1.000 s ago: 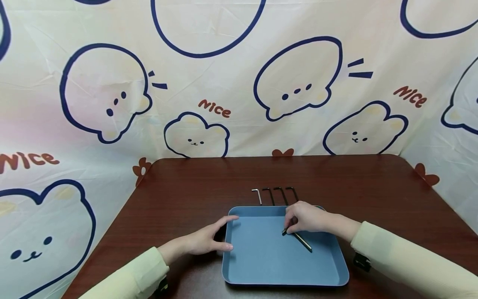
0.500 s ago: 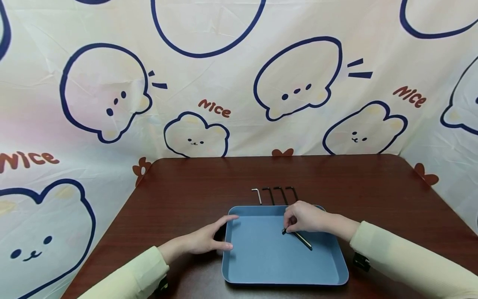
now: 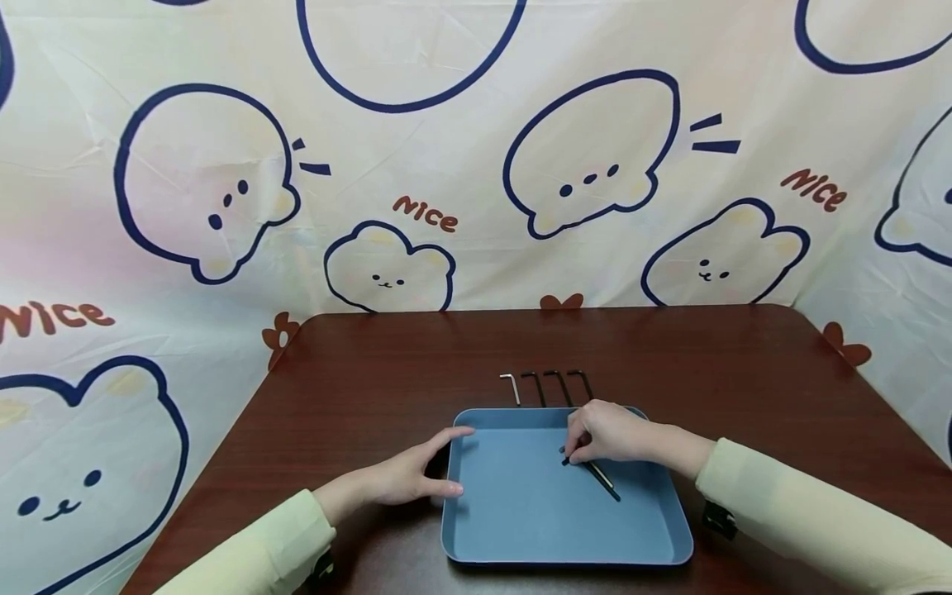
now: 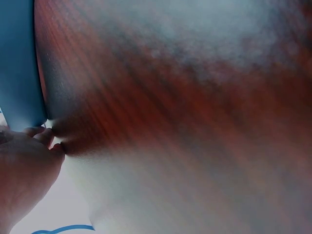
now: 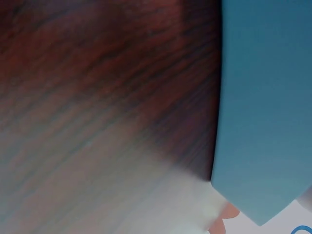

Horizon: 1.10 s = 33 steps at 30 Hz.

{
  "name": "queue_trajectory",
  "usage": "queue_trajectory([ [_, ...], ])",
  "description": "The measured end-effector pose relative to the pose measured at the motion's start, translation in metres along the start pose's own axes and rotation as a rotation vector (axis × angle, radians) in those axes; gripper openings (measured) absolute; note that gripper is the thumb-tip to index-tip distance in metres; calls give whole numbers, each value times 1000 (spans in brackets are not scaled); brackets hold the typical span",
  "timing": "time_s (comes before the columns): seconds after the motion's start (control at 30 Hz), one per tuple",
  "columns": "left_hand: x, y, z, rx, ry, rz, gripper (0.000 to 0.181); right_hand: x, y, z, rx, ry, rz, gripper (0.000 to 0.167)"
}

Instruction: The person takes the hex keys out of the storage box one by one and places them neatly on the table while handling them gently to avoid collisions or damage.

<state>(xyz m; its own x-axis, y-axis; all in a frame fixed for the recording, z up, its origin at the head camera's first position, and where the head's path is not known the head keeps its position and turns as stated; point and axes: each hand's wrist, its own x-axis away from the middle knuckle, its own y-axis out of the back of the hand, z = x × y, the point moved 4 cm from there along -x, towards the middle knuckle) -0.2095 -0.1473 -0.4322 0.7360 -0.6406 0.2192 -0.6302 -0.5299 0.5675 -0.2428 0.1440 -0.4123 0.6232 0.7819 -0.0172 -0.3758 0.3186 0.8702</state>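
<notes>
My right hand [image 3: 608, 431] reaches over the far right part of the blue tray [image 3: 521, 529] and pinches a dark L-shaped hex key [image 3: 604, 483] between thumb and fingers. Its long arm slants toward the near right; the fingers cover part of the short end. Whether the key touches the tray floor, I cannot tell. At the tray's left rim is my left hand [image 3: 397, 479], its thumb and index finger spread apart along the edge. In the left wrist view, the left hand [image 4: 29, 170] is by the tray's side.
Beyond the tray, a silver hex key [image 3: 514, 388] and several black ones [image 3: 535, 388] lie in a row on the brown wooden table [image 3: 402, 364]. A cartoon-printed cloth [image 3: 476, 165] hangs behind the table and at both sides.
The hex key has shifted slightly in my right fingers, and a second dark tip or shadow shows by its short end. My left hand keeps its place at the rim.
</notes>
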Motion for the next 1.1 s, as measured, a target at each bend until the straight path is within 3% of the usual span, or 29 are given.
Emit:
queue_trajectory([
  [0.63,0,0,0,0,5,-8,74,0,1,2,45,58,-7,10],
  [1.1,1,0,-1,-1,0,-9,74,-1,23,4,-100,66,-57,9],
])
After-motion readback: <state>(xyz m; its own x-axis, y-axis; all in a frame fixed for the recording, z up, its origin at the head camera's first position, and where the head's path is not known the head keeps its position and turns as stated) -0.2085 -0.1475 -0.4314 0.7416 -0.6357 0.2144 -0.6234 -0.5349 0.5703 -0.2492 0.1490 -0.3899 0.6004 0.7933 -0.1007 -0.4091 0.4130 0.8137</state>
